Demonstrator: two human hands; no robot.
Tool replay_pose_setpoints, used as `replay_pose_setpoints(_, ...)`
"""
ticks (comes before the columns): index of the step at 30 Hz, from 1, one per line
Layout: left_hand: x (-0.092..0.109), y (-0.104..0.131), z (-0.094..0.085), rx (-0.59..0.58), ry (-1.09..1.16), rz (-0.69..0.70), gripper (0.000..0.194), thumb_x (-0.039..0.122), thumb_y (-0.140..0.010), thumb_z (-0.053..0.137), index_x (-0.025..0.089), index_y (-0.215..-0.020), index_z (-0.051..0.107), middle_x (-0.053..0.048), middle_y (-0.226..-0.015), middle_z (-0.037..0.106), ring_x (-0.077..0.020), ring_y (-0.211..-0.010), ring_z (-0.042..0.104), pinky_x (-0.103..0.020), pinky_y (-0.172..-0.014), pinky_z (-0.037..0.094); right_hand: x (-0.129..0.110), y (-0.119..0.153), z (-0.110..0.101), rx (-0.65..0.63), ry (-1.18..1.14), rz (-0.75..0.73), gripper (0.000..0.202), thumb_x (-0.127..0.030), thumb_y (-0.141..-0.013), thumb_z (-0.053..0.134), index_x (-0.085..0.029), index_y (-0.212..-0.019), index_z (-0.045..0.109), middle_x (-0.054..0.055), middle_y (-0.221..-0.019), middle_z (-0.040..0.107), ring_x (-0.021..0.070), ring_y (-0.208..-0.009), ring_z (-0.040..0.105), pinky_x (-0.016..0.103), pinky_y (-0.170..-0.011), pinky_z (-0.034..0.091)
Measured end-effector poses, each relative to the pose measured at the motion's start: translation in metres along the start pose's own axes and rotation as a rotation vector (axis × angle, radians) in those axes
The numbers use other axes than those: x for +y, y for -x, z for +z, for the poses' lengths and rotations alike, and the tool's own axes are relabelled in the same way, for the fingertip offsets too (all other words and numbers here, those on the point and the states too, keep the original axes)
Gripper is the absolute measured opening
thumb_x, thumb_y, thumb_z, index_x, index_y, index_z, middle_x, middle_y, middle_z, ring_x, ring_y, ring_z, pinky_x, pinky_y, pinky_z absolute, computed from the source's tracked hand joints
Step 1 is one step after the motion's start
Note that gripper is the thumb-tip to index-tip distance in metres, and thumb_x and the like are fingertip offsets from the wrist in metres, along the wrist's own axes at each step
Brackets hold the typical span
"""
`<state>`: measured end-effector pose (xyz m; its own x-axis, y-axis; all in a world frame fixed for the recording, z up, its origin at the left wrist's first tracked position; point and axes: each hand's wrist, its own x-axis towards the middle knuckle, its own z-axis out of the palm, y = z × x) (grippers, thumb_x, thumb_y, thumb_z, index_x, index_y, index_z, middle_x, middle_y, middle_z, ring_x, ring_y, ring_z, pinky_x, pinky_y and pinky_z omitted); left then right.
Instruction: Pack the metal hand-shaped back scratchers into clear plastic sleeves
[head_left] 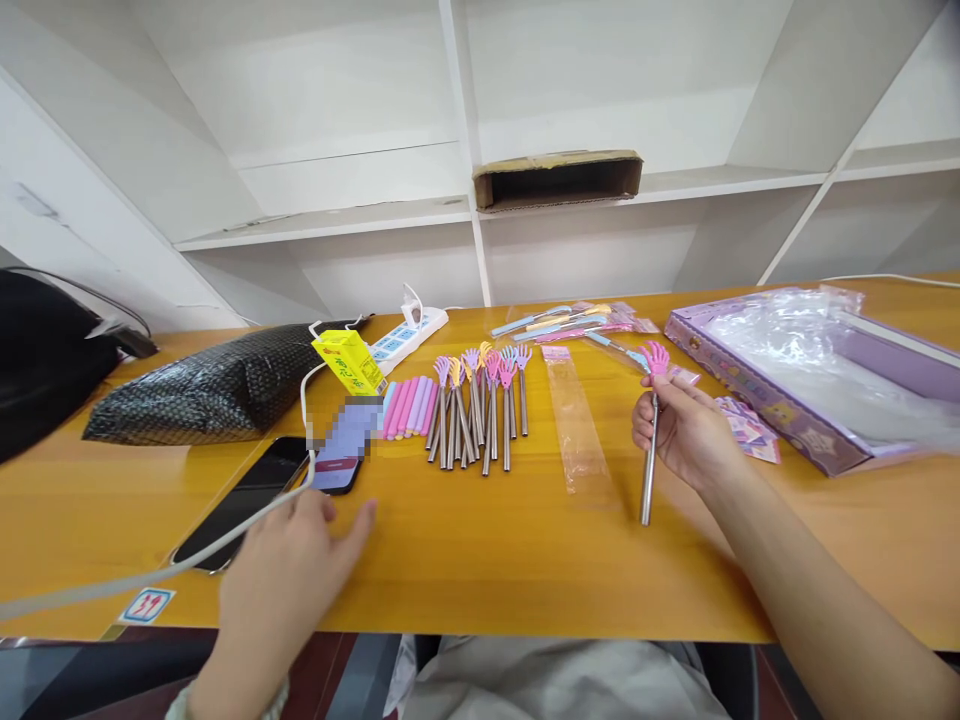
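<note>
My right hand (679, 420) grips a back scratcher (649, 470) just below its pink claw head, and the bare metal handle points down toward the table. To its left lies a clear plastic sleeve (574, 430) with a pink top. Several back scratchers (484, 410) with bare metal handles and coloured heads lie in a group at the middle, beside pink, purple and blue tubes (409, 408). My left hand (292, 560) is over the table's front left, thumb spread out and the other fingers partly hidden. It is nearest a phone (337, 475) with a lit screen.
Behind, several bagged back scratchers (570, 320) lie piled. A purple box (787, 410) with clear plastic stands right, near printed cards (750, 432). At left are a dark phone (251, 495), a white cable (247, 525), a yellow box (349, 362), a power strip (409, 340) and a black bubble-wrap parcel (210, 385).
</note>
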<state>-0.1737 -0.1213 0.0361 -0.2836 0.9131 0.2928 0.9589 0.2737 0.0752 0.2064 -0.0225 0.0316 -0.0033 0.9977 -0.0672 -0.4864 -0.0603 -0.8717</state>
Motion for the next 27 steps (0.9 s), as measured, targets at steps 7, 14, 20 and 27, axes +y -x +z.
replay_pose_setpoints(7,0.095,0.022,-0.015,-0.319,0.318,0.59,0.034,0.058,-0.075,0.05,0.024,-0.077,0.053,-0.004,-0.072,0.059,-0.0203,-0.063,0.056,-0.032,-0.054,0.036,-0.008,-0.017,0.009,0.066,0.092,-0.101,0.03,-0.041,-0.07,0.067,-0.021,-0.075,0.045,-0.002,-0.058,0.059,0.0126,-0.05,0.055,0.024,-0.045,0.045)
replay_pose_setpoints(14,0.189,-0.024,0.008,-0.032,0.642,0.675,0.047,0.056,-0.078,0.05,0.017,-0.104,0.05,-0.01,-0.098,0.057,-0.0231,-0.094,0.054,-0.038,-0.081,0.043,0.005,-0.035,0.012,0.06,-0.01,-0.142,0.038,-0.041,-0.066,0.071,-0.022,-0.074,0.039,-0.004,-0.057,0.062,0.0068,-0.041,0.042,0.015,-0.034,0.026)
replay_pose_setpoints(20,0.193,-0.03,0.046,0.041,0.635,0.71,0.047,0.05,-0.078,0.054,0.014,-0.109,0.051,-0.01,-0.094,0.058,-0.0239,-0.093,0.053,-0.039,-0.083,0.042,0.012,-0.026,0.007,-0.011,-0.141,-0.186,0.032,-0.035,-0.069,0.069,-0.022,-0.075,0.04,-0.002,-0.067,0.066,0.0091,-0.05,0.052,0.021,-0.045,0.048)
replay_pose_setpoints(27,0.178,-0.04,0.052,-0.055,0.696,0.801,0.018,0.026,-0.083,0.048,0.018,-0.097,0.057,-0.003,-0.075,0.058,-0.0157,-0.07,0.054,-0.03,-0.069,0.043,0.012,-0.015,0.006,-0.172,-0.082,-0.109,0.028,-0.035,-0.07,0.069,-0.021,-0.074,0.046,0.0,-0.079,0.068,0.0102,-0.058,0.058,0.029,-0.058,0.055)
